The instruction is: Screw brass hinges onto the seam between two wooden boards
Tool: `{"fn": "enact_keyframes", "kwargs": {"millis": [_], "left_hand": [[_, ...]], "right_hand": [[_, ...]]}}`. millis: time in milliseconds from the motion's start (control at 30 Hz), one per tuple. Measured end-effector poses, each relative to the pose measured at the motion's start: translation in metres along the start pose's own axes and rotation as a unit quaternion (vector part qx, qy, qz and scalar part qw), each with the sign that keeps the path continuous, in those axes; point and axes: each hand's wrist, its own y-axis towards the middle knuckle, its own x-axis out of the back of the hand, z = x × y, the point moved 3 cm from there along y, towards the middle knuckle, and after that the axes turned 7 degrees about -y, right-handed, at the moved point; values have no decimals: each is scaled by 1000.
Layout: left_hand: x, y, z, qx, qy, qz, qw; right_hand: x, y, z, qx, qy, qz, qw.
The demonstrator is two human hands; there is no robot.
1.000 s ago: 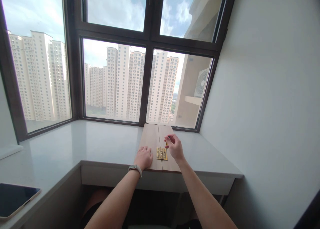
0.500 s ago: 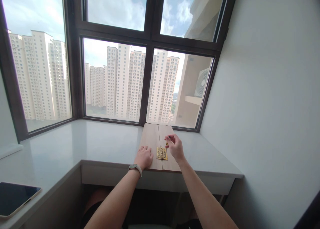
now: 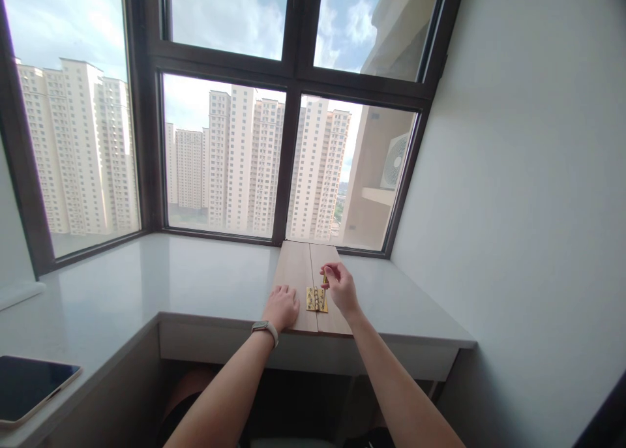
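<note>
Two light wooden boards [image 3: 296, 265] lie side by side on the white sill, with a narrow seam between them. A gold-coloured hinge [image 3: 311, 299] straddles that seam, its leaves spread flat and dark screws or holes showing on both. My right hand [image 3: 341, 288] grips a small screwdriver [image 3: 325, 278] upright, yellow at the handle; its thin shaft points down to the hinge's right leaf. Flat on the left board beside the hinge rests my left hand [image 3: 283, 306], fingers stretched out and nothing in it. A watch is on the left wrist.
A phone or tablet [image 3: 32, 389] lies on the sill [image 3: 210, 275] at the lower left. Dark-framed windows [image 3: 291, 161] rise behind the boards. A white wall [image 3: 513, 174] stands to the right, and the sill's front edge is close to my arms.
The fingers of my right hand have shifted slightly around the screwdriver's handle. My left hand, the hinge and the boards stay in place.
</note>
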Motion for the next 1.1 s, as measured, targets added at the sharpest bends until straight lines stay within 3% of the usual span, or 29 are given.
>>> {"fn": "enact_keyframes", "kwargs": {"millis": [1100], "left_hand": [[4, -1, -4, 2, -3, 10, 1000]], "right_hand": [[-2, -1, 0, -6, 4, 8, 1000]]}}
